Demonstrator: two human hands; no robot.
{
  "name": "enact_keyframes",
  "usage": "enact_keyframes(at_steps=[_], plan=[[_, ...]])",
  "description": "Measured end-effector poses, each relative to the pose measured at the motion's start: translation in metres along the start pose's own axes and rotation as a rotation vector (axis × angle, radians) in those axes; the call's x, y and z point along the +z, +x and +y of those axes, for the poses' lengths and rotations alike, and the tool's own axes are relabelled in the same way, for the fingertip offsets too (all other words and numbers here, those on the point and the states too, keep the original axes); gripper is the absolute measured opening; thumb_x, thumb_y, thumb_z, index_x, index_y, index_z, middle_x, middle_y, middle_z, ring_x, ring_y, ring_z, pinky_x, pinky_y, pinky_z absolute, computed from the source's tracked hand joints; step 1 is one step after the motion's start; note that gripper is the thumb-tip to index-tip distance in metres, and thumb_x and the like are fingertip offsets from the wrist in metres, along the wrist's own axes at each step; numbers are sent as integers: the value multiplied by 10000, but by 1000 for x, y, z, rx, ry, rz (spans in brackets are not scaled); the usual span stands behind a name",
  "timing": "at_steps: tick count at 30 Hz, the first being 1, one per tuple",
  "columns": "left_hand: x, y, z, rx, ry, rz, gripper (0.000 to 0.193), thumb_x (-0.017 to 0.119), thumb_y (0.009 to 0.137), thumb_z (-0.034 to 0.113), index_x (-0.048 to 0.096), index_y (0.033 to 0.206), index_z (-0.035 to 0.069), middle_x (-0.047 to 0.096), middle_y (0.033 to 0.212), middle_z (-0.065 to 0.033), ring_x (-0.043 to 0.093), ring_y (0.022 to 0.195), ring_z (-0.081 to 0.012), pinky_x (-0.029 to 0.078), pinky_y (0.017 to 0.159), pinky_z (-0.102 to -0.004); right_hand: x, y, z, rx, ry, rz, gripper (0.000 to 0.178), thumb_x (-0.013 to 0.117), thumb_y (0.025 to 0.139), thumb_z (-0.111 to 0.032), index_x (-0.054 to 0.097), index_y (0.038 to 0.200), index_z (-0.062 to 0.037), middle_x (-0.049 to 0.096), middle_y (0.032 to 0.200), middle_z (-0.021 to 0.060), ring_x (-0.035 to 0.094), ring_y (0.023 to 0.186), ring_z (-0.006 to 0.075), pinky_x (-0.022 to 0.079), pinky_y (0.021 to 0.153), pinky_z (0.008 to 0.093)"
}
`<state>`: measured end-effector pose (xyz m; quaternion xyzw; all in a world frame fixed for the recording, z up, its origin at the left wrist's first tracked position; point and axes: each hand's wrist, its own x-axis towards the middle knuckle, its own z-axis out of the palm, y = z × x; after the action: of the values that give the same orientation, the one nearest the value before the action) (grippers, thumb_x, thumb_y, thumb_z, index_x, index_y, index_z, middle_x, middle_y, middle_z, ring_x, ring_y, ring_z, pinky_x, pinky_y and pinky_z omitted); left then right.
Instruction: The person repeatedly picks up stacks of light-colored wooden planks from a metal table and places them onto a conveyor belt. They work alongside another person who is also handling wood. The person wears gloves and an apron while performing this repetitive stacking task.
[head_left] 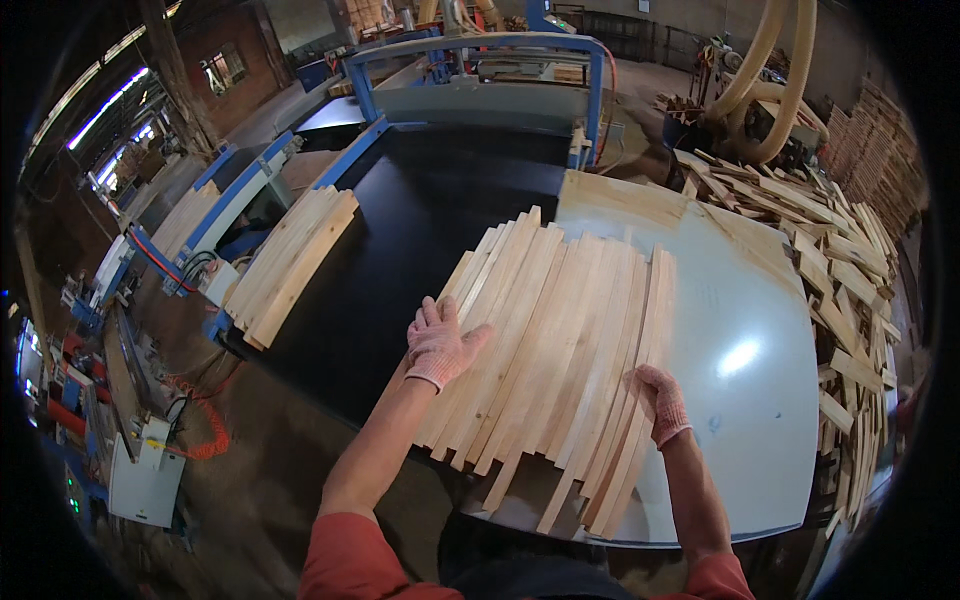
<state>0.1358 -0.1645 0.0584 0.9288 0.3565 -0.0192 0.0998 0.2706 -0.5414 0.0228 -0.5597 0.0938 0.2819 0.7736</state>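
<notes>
A layer of long pale wooden strips (pixel 550 340) lies side by side, their near ends uneven and a few sticking out toward me. My left hand (pixel 445 345), in a pinkish knit glove, rests with spread fingers on the left side of the layer. At the right side, my gloved right hand (pixel 660 402) has its fingers curled over the outermost wooden strip (pixel 640 440). Its fingertips are partly hidden. Under the strips are a glossy white board (pixel 745 430) on the right and a black belt surface (pixel 400 250) on the left.
Another row of strips (pixel 292 262) lies at the belt's left edge. A blue machine frame (pixel 480 42) spans the belt's far end. Offcuts (pixel 845 270) are heaped to the right, below thick beige hoses (pixel 765 85). A white control box (pixel 145 485) stands lower left.
</notes>
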Motion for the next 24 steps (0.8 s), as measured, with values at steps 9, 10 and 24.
enact_keyframes(at_steps=[9,10,24], plan=[[-27,123,-232,-1,182,121,1068,428,1026,772,178,1729,8,164,1777,-326,130,1657,-494,62,1335,-602,244,55,73,46,-7,-145,191,715,946,-147,701,1076,-7,755,1008,108,750,919,234,625,825,381],[-29,135,-256,-10,199,132,1064,427,1027,770,182,1729,7,167,1776,-327,128,1657,-497,60,1334,-605,279,53,76,56,-13,-162,175,696,960,-163,718,1033,-6,756,982,102,749,898,228,623,811,376],[-79,195,-373,-128,222,60,1005,457,1050,713,172,1735,34,172,1793,-260,142,1657,-459,99,1347,-584,422,82,74,-53,-1560,-134,854,498,978,-770,841,986,12,799,946,237,791,949,360,613,846,444]])
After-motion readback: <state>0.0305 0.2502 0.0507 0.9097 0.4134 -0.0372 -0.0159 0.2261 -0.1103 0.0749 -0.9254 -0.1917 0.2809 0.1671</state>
